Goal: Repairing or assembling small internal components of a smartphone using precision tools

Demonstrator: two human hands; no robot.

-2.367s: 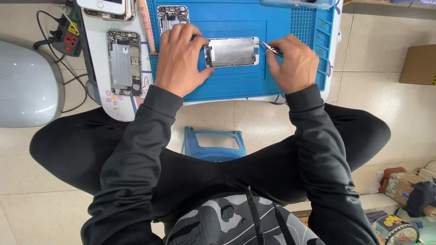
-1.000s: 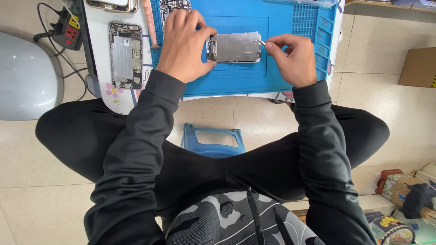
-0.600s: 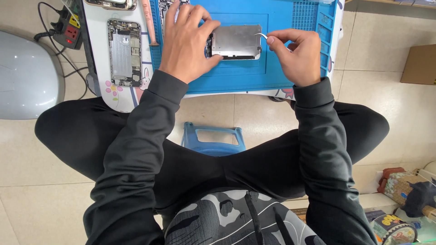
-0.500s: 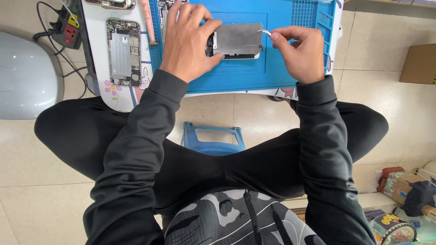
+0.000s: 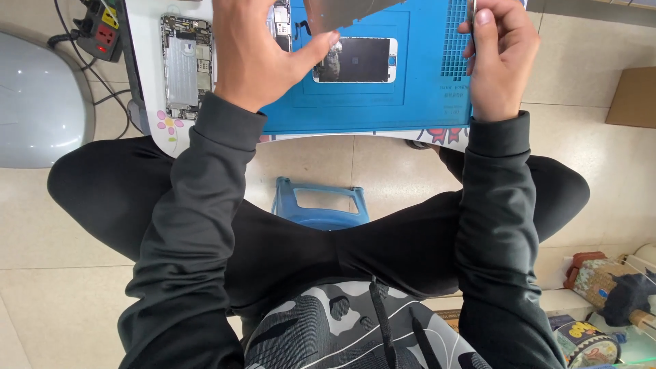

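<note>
My left hand (image 5: 256, 58) grips a thin grey metal plate (image 5: 342, 8) and holds it lifted at the top edge of the view. Beneath it a phone screen panel (image 5: 355, 60), dark glass with a white border, lies flat on the blue work mat (image 5: 424, 102). My right hand (image 5: 502, 55) is to the right of the panel, over the mat's gridded part. Its fingers pinch a thin metal tool (image 5: 473, 10), mostly hidden by the fingers.
An opened phone body (image 5: 183, 65) lies on the white table (image 5: 147, 102) left of the mat. A power strip (image 5: 102, 27) and a grey rounded object (image 5: 34, 96) are far left. A blue stool (image 5: 321, 205) stands between my legs, a cardboard box (image 5: 632, 96) at right.
The grey plate, earlier lying on the mat under both hands, has been lifted up and away by my left hand, uncovering the screen panel. My right hand with the tool rose too.
</note>
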